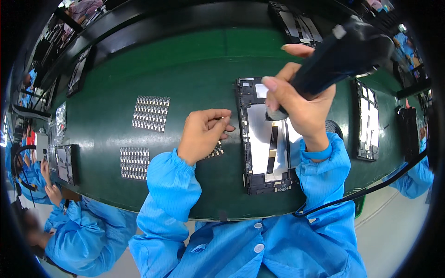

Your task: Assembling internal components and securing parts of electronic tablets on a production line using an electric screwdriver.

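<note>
Nearby, component sheets (150, 113) on green belt (194, 65), right hand (301, 106) gripping screwdriver (343, 58) over tablet chassis (266, 136), left hand (204, 132) pinching something small.

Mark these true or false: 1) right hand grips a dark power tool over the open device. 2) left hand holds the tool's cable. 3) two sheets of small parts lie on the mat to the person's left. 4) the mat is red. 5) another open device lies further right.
1) True: the right hand grips the dark power tool, tip down on the open device.
2) False: the left hand pinches something small; the black cable hangs at the right.
3) True: the upper sheet and lower sheet.
4) False: the mat is green.
5) True: the second open device.
</note>
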Action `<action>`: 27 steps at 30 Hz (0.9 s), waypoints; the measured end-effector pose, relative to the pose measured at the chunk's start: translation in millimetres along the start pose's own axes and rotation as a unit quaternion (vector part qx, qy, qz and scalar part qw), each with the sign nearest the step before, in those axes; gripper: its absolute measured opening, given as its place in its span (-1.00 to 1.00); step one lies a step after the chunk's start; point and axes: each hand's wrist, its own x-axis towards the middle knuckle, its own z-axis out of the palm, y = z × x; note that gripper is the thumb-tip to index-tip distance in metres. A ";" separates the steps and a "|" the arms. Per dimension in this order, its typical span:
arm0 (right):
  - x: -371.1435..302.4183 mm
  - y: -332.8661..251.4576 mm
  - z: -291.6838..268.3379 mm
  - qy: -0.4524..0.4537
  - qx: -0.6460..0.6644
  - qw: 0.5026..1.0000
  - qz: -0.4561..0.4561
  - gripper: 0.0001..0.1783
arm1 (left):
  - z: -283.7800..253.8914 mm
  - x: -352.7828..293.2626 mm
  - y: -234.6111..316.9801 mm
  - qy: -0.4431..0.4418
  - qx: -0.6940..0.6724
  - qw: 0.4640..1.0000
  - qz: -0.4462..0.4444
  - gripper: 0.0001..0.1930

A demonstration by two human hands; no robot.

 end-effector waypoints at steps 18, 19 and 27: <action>15.6 -5.4 -22.1 0.065 -0.115 0.990 -0.056 -0.47 | 57.6 -72.9 -39.4 -0.108 0.263 0.803 0.524 -0.64; 15.9 -4.6 -21.7 0.062 -0.117 0.990 -0.057 -0.47 | 59.2 -74.5 -41.6 -0.131 0.301 0.783 0.528 -0.63; 13.4 -18.0 -12.3 0.070 -0.121 0.989 -0.053 -0.49 | 67.3 -64.2 -43.3 -0.057 0.378 0.750 0.539 -0.66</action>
